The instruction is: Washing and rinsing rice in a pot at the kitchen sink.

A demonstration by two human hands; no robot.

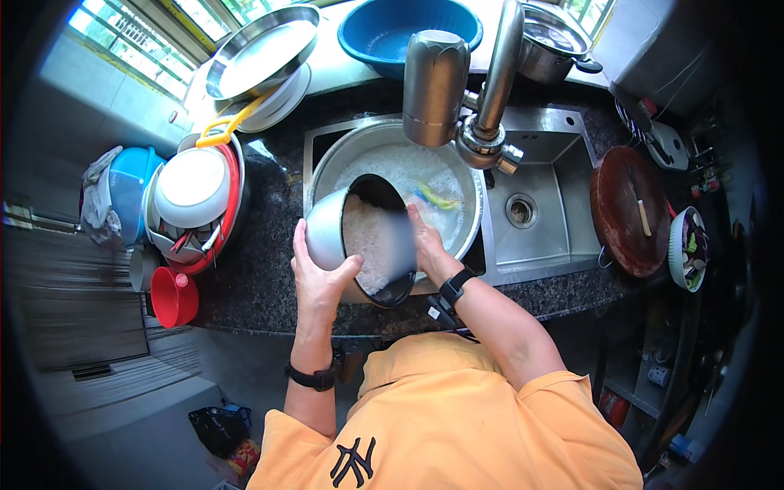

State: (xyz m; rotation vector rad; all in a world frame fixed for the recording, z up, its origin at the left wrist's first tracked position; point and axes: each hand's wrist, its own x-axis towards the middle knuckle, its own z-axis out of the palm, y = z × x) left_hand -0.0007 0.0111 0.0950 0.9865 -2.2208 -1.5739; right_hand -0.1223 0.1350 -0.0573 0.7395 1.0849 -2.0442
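Observation:
A metal pot with a dark inside (326, 231) is tilted on its side over the near part of a large basin. White grains that look like rice (370, 242) lie in it. My left hand (321, 275) grips its outer wall, thumb at the rim. My right hand (427, 242) is at the pot's right side, beside a blurred grey patch; its exact hold is unclear. Behind the pot, the large metal basin (475, 229) sits in the left sink and holds cloudy, foamy water, with a green and blue thing (438, 197) in it.
A tap with a filter (436, 89) rises over the basin. The right sink (527, 245) has a drain. Beyond stand a blue basin (373, 46) and a steel pot (548, 55). Stacked bowls (193, 187) and a red cup (174, 297) are left; a round board with a knife (621, 239) is right.

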